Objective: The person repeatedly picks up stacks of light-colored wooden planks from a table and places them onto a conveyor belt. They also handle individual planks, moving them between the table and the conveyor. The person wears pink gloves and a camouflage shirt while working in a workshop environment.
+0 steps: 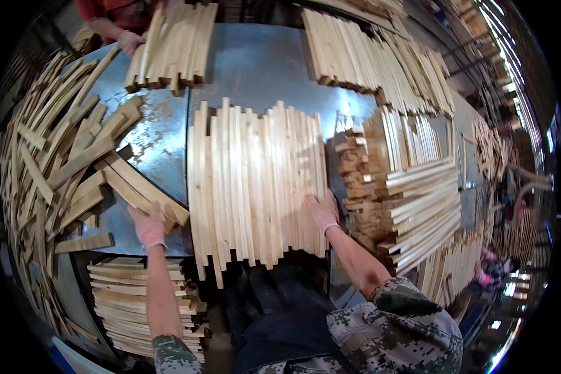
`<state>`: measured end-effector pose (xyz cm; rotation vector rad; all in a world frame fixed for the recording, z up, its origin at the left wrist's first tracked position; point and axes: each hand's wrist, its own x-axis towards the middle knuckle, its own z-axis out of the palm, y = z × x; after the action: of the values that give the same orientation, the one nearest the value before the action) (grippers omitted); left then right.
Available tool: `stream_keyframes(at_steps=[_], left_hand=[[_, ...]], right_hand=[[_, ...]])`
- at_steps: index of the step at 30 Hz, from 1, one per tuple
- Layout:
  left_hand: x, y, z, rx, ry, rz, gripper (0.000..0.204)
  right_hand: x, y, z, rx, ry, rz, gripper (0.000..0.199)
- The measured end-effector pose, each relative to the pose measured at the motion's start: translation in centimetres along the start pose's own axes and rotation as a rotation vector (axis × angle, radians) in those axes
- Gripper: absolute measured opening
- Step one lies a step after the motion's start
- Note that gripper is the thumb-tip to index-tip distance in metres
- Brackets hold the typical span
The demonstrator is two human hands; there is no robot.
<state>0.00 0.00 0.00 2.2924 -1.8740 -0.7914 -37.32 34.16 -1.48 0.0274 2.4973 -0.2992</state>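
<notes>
A row of pale wooden slats (255, 181) lies side by side in front of me, their ends uneven. My right hand (323, 210) rests on the right side of this row, fingers stretched out along the slats. To the left, my left hand (148, 225) is at the near edge of a pair of wider wooden strips (137, 186) that lie slantwise on the metal table (159, 134). Its fingers are apart, and the thumb side is against the strips. Both hands look thinly gloved.
Loose strips (75, 149) are heaped at the left. Stacked slats (421, 206) stand at the right, with more bundles (349, 53) at the far right. Another person's hand (131, 42) touches a far-left bundle (177, 47). Below the table is another stack (137, 299).
</notes>
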Motion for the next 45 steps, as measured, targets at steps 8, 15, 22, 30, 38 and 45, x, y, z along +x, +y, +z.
stream_keyframes(at_steps=[8, 15, 22, 30, 38, 45], left_hand=[[-3.3, -1.4, 6.2, -0.175, -0.275, 0.599, 0.059], [-4.0, -1.3, 9.2, 0.114, -0.127, 0.877, 0.043], [-0.5, -4.8, 4.5, 0.366, -0.193, 0.482, 0.05], [-1.0, -2.7, 13.8, 0.27, -0.319, 0.701, 0.073], [-3.6, 2.7, 9.6, -0.738, -0.83, 0.01, 0.079], [-3.7, 2.9, 8.8, -0.684, -1.035, -0.175, 0.093]], right_hand=[[4.8, 5.5, -1.3, 0.12, 0.243, -0.35, 0.078], [5.9, 7.0, -1.0, 0.203, 0.219, -0.555, 0.076], [6.7, 8.4, 0.0, 0.269, 0.162, -0.654, 0.079], [6.4, 7.1, 0.2, 0.482, 0.023, -0.64, 0.082], [2.6, 8.3, -0.2, 0.844, -0.221, -0.286, 0.077], [1.1, 7.1, -2.0, 1.03, -0.417, -0.08, 0.057]])
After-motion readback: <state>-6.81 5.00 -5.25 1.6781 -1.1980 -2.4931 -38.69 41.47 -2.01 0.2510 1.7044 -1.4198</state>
